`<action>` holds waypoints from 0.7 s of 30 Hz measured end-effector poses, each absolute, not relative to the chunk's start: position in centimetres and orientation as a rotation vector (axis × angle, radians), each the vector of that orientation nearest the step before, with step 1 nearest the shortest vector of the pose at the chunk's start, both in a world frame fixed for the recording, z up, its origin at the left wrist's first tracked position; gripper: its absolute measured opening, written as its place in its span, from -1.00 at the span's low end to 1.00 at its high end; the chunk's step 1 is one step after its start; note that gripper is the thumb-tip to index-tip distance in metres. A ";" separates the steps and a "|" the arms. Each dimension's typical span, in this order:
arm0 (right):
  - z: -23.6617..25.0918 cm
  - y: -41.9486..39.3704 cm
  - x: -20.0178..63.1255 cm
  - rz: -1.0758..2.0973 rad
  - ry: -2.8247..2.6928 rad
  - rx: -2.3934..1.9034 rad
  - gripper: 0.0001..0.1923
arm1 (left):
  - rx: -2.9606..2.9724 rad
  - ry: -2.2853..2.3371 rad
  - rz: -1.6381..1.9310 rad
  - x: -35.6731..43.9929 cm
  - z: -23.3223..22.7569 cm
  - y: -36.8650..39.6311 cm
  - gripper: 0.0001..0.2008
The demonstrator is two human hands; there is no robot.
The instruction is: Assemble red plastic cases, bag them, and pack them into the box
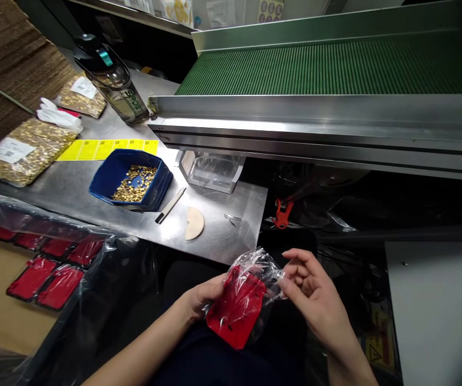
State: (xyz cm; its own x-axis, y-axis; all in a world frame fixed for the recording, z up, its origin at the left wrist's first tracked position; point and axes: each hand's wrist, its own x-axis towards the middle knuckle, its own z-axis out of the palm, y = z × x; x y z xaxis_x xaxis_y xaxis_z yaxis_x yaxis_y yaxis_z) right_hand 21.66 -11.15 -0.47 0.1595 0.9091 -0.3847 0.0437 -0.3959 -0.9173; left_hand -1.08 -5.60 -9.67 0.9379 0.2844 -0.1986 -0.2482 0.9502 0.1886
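Observation:
My left hand [207,295] is closed on the left side of a flat red part [237,313] with a few dark spots, low in front of my body. Around the part is a crinkled clear plastic bag [257,262]. With thumb and fingers, my right hand [309,289] pinches the bag's loose right edge; its upper fingers are curled. The fingers of my left hand under the part are hidden.
On the metal table stand a blue bin [161,185] of small brass pieces, a pen [170,205], a beige half-disc [194,223] and a bottle [114,86]. A green conveyor [315,69] runs behind. Bagged red parts [60,287] lie in a lined box at left.

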 end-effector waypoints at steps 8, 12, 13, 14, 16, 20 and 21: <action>-0.7 -10.2 20.0 1.593 -0.838 -1.511 -0.78 | 0.159 0.241 0.191 -1.3 -10.2 -5.9 -0.13; 0.1 -10.4 20.5 1.669 -1.023 -1.495 -0.70 | 0.119 0.202 0.126 -2.1 -11.3 -5.9 -0.12; 0.3 -10.5 20.7 1.637 -1.094 -1.528 -0.69 | 0.111 0.191 0.118 -2.2 -11.6 -5.9 -0.11; 0.4 -10.5 20.9 1.580 -1.176 -1.577 -0.68 | 0.105 0.185 0.114 -2.3 -11.8 -5.9 -0.11; 0.6 -10.6 21.2 1.444 -1.350 -1.666 -0.72 | 0.096 0.178 0.113 -2.2 -12.0 -5.8 -0.13; 0.4 -10.5 21.8 1.229 -1.624 -1.670 -0.80 | 0.067 0.158 0.103 -1.8 -11.9 -5.5 -0.16; 0.3 -10.3 22.0 1.176 -1.687 -1.659 -0.81 | 0.058 0.159 0.099 -1.6 -11.8 -5.5 -0.17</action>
